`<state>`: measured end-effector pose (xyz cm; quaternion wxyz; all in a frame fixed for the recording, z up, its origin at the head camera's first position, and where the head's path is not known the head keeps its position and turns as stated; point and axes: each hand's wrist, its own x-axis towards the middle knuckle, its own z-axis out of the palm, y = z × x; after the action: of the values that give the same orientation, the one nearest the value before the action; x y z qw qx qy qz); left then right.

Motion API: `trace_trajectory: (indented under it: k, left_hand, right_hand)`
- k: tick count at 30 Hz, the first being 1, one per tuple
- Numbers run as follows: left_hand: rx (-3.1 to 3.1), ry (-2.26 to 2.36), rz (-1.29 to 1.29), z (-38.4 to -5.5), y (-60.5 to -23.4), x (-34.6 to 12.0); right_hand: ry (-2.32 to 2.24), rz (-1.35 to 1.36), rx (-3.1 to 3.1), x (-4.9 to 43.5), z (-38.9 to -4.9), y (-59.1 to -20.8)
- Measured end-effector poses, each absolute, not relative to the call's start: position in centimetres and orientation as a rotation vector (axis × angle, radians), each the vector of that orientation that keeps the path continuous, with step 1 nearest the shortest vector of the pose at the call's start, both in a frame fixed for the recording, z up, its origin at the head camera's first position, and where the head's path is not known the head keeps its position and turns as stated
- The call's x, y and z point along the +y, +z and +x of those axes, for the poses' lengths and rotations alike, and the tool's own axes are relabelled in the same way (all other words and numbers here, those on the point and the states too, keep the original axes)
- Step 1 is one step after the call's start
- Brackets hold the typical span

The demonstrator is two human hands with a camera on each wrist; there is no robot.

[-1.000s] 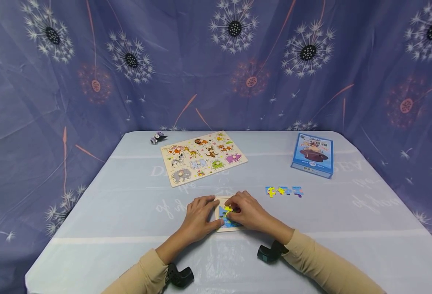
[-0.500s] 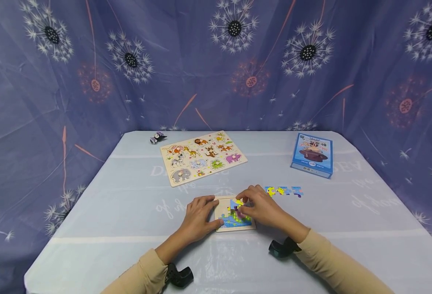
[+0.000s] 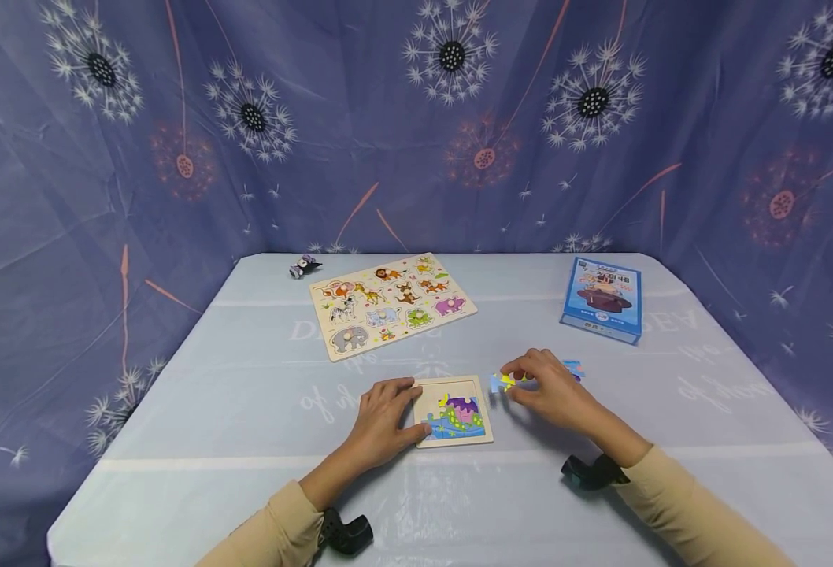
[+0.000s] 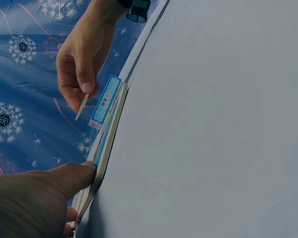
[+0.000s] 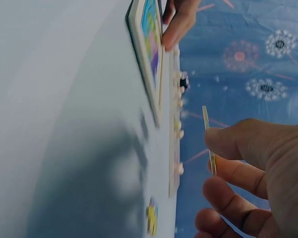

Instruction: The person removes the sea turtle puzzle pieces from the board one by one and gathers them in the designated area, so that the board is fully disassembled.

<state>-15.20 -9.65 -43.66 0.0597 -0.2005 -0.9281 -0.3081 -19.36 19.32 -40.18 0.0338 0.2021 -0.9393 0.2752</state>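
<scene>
A small wooden jigsaw tray (image 3: 452,442) lies flat, its lower right part filled with blue, green and purple pieces; bare wood shows along its top and upper left. My left hand (image 3: 384,421) rests at the tray's left side, thumb on the lower corner and fingertips on the upper edge. Right of the tray, my right hand (image 3: 551,390) pinches a thin blue-and-yellow puzzle piece (image 3: 499,383) between thumb and fingers. The right wrist view shows that puzzle piece (image 5: 205,116) edge-on, above the table. A loose puzzle piece (image 3: 574,368) lies behind the right hand, which partly hides others.
A large wooden animal peg puzzle (image 3: 395,303) lies behind the tray. Toward the back right stands a blue box (image 3: 603,299). A small dark figurine (image 3: 305,266) is at the back left. The table (image 3: 431,504) ends against a patterned curtain (image 3: 360,118).
My right hand has moved right, lifting the blue-and-yellow puzzle piece out of the tray and carrying it toward the loose pieces. Bare wood now shows at the tray's top. My left hand stays put.
</scene>
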Motion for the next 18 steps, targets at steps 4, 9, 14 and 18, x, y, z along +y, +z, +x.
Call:
trace_trajectory:
  k: [4,9,14,18]
  left_hand:
    - [-2.811,-0.922,-0.608,-15.2,-43.7,-9.6]
    - [-2.812,-0.912,-0.606,-15.3,-43.8,-9.6]
    - [-2.811,-0.915,-0.607,-15.3,-43.8,-9.6]
    - [-2.812,-0.918,-0.605,-15.3,-43.8,-9.6]
  right_hand:
    - [0.820,0.605,-2.884,20.9,-19.5,-40.5]
    - [0.793,0.597,-2.894,22.3,-19.8,-40.9]
    - [0.793,0.582,-2.926,23.1,-20.0,-41.3]
    - [0.781,0.579,-2.939,23.5,-20.3,-41.8]
